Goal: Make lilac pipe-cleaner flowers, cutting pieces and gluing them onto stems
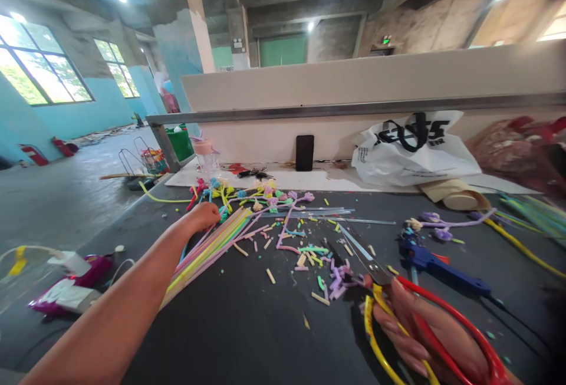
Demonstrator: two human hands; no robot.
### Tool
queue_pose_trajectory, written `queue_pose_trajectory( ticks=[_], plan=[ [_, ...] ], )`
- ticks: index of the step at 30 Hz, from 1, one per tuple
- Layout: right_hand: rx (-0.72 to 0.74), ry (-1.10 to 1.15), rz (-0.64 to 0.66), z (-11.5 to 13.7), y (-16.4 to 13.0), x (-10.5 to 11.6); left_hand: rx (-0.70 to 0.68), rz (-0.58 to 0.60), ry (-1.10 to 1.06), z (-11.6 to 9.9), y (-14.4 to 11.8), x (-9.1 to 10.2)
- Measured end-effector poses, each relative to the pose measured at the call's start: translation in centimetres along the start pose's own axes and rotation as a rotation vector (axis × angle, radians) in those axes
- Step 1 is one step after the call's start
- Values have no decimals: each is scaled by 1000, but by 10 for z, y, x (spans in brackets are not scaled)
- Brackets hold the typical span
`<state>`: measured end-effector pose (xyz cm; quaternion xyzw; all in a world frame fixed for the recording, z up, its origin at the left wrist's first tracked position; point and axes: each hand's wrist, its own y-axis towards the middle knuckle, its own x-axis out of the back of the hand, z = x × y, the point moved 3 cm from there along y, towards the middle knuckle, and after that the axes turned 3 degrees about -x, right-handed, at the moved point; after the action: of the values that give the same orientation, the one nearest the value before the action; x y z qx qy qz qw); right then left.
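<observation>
My right hand (411,320) grips a pair of scissors (375,270) with red and yellow handles; the blades are spread apart, pointing away from me over the table. At the far left of the table, my left hand (206,217) is closed, its fingers curled. What it holds is hidden behind the hand. Beside it lies a bundle of long pastel sticks (212,249) in pink, yellow and green. Just beyond are fuzzy stems with small coloured flowers (265,196). Short cut pieces (338,282) in purple, cream and green are scattered between my hands.
A blue glue gun (442,267) with a cord lies at the right. Along the back stand a black phone (305,152), a white bag (411,152) and a pink-lidded cup (206,158); keys (259,173) lie there. Purple power strips (71,293) with chargers are at the left edge.
</observation>
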<state>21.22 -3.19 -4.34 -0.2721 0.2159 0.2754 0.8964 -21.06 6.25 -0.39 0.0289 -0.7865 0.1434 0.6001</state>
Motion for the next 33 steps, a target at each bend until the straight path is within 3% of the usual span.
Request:
queue_pose_trajectory(
  ticks=[7,11,15,23,30,33],
  plan=[
    [-9,-10,0,3,-1,-6,-173,-171,96,-16,-8,7],
    [-14,1,-2,3,-1,-7,-325,-73,120,-31,-18,-15],
    [-8,10,-16,2,-1,-6,-351,-36,139,-34,-19,-30],
    [-1,-9,-43,1,-2,-4,-371,-53,116,-31,-17,-16],
    [15,-62,-37,3,-1,-6,-427,-26,66,-47,-18,-33],
    [41,-68,-26,5,-2,-9,-427,-27,19,-52,-15,-22]
  ],
)
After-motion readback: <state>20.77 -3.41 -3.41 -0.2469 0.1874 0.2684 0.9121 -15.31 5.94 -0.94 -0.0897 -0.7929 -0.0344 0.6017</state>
